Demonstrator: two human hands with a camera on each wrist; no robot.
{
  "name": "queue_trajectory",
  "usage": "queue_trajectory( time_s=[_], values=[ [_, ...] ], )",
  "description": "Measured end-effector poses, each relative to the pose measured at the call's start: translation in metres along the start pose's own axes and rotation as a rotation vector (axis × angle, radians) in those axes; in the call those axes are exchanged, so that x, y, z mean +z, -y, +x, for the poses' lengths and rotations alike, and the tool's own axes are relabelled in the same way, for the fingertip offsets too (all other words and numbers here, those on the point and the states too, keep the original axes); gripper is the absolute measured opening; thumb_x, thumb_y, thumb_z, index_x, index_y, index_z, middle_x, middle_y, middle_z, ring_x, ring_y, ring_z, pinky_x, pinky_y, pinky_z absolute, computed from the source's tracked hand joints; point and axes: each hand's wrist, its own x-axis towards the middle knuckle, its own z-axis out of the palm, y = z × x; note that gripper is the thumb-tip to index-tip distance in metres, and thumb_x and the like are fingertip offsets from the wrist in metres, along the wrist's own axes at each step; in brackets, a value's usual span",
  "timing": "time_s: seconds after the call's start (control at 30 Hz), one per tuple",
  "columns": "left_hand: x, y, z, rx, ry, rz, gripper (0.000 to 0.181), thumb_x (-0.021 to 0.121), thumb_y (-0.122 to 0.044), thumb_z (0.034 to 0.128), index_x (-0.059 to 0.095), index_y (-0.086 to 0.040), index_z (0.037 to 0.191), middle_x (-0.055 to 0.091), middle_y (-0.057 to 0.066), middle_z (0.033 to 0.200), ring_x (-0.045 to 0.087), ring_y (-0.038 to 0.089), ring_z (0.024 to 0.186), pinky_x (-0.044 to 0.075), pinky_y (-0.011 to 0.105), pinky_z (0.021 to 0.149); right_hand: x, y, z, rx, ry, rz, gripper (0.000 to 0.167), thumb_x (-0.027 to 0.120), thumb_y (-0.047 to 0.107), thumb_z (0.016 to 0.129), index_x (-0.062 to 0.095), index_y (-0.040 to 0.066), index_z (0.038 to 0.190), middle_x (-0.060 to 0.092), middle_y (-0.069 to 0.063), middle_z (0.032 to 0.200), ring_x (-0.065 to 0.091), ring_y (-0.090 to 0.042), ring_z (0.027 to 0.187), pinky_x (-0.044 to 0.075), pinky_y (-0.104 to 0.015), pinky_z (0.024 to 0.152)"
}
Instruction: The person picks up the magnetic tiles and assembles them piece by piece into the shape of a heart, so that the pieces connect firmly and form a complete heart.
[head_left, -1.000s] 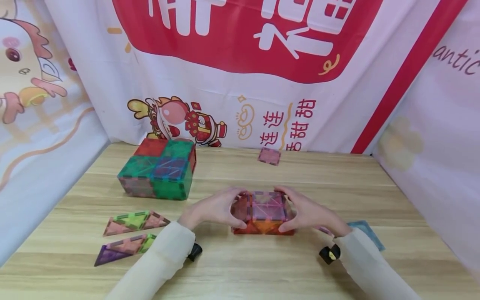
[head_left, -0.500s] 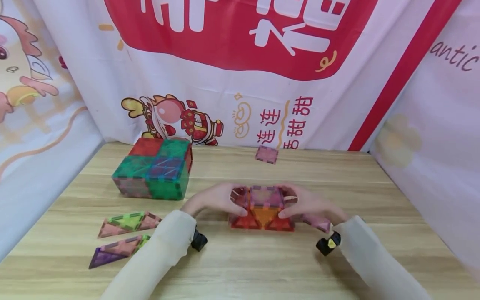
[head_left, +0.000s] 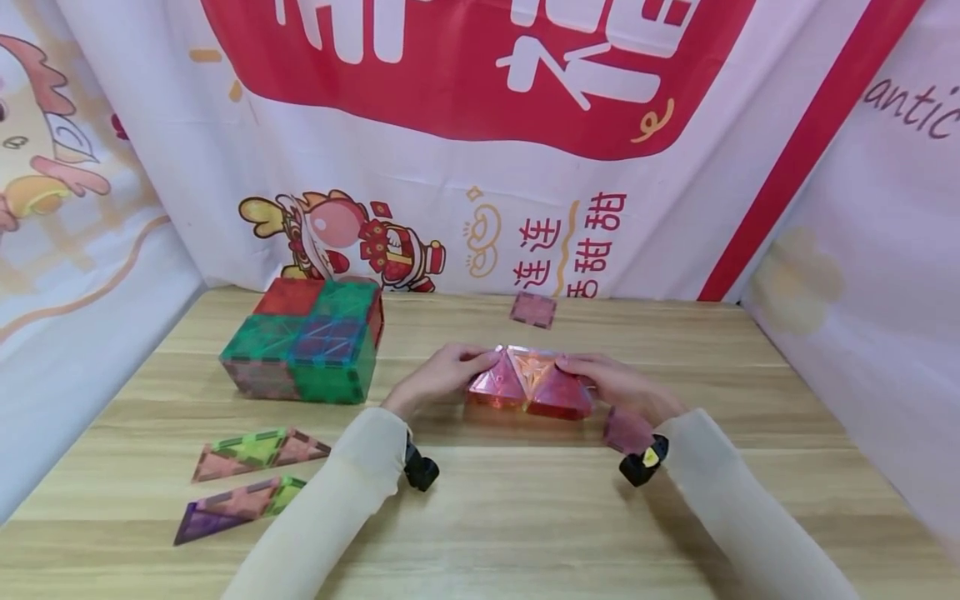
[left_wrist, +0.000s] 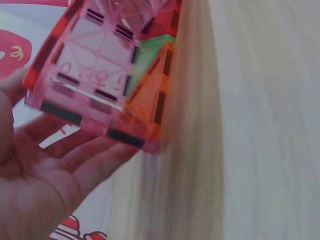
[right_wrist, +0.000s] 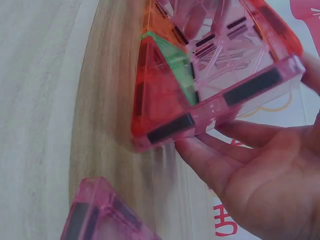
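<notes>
Between both hands is a small built piece of translucent magnetic tiles [head_left: 534, 383], with pink, red and orange triangles facing me in the head view. The left hand [head_left: 444, 377] grips its left end, thumb on the near face. At the other end the right hand [head_left: 621, 388] holds it the same way. Both wrist views show fingers under the piece's pink end tiles; a green triangle [right_wrist: 177, 67] shows inside. The piece looks tipped back, its lower edge near the table. A loose pink tile [head_left: 627, 431] lies beside the right wrist.
A larger block of green, red and blue magnetic tiles [head_left: 306, 340] stands at the back left. Two strips of triangle tiles, an upper strip [head_left: 258, 451] and a lower strip [head_left: 236, 507], lie front left. A pink square tile [head_left: 533, 309] lies near the back curtain.
Both hands have tipped the tile piece backward and moved it away from me, so its triangle side now faces up. The thumbs have shifted onto that face. The loose tiles stay put.
</notes>
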Motion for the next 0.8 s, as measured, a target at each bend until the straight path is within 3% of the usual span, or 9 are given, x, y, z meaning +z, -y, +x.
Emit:
queue_trajectory(
  time_s=[0.1, 0.2, 0.37, 0.6, 0.8],
  values=[
    [0.003, -0.004, 0.004, 0.006, -0.041, -0.011, 0.040, 0.049, -0.041, 0.0980, 0.070, -0.009, 0.109, 0.065, 0.001, 0.086, 0.054, 0.012, 0.083, 0.044, 0.029, 0.078, -0.002, 0.001, 0.000, -0.019, -0.007, -0.011, 0.070, 0.050, 0.051, 0.094, 0.038, 0.005, 0.145, 0.046, -0.012, 0.138, 0.043, -0.023, 0.122, 0.032, -0.044, 0.109],
    [0.005, -0.006, 0.008, 0.003, -0.081, 0.019, 0.039, 0.048, -0.038, 0.0984, 0.071, -0.007, 0.096, 0.057, 0.000, 0.074, 0.049, 0.014, 0.075, 0.038, 0.026, 0.069, -0.002, 0.002, 0.001, -0.043, -0.001, -0.030, 0.066, 0.047, 0.049, 0.096, 0.040, 0.003, 0.143, 0.050, -0.009, 0.134, 0.046, -0.018, 0.117, 0.035, -0.039, 0.106],
    [0.008, -0.008, 0.015, -0.019, -0.127, 0.069, 0.039, 0.049, -0.039, 0.0977, 0.071, -0.007, 0.091, 0.059, -0.001, 0.078, 0.048, 0.013, 0.079, 0.037, 0.023, 0.071, -0.002, 0.001, 0.005, -0.093, 0.004, 0.000, 0.057, 0.043, 0.039, 0.100, 0.043, -0.003, 0.138, 0.058, -0.001, 0.119, 0.052, -0.009, 0.107, 0.038, -0.033, 0.102],
    [0.010, -0.007, 0.024, -0.061, -0.126, -0.004, 0.040, 0.049, -0.039, 0.0978, 0.071, -0.006, 0.094, 0.057, -0.001, 0.076, 0.049, 0.012, 0.074, 0.038, 0.022, 0.065, -0.004, 0.000, 0.013, -0.150, 0.008, 0.067, 0.052, 0.041, 0.031, 0.101, 0.043, -0.008, 0.135, 0.061, 0.010, 0.099, 0.055, -0.002, 0.094, 0.044, -0.022, 0.087],
    [0.011, -0.010, 0.031, -0.089, -0.133, -0.041, 0.040, 0.049, -0.040, 0.0975, 0.071, -0.006, 0.100, 0.060, 0.003, 0.087, 0.051, 0.014, 0.082, 0.040, 0.024, 0.070, -0.009, 0.000, 0.015, -0.157, -0.012, 0.082, 0.044, 0.042, 0.030, 0.101, 0.048, -0.004, 0.128, 0.061, 0.011, 0.094, 0.056, -0.001, 0.090, 0.046, -0.020, 0.083]
  ],
)
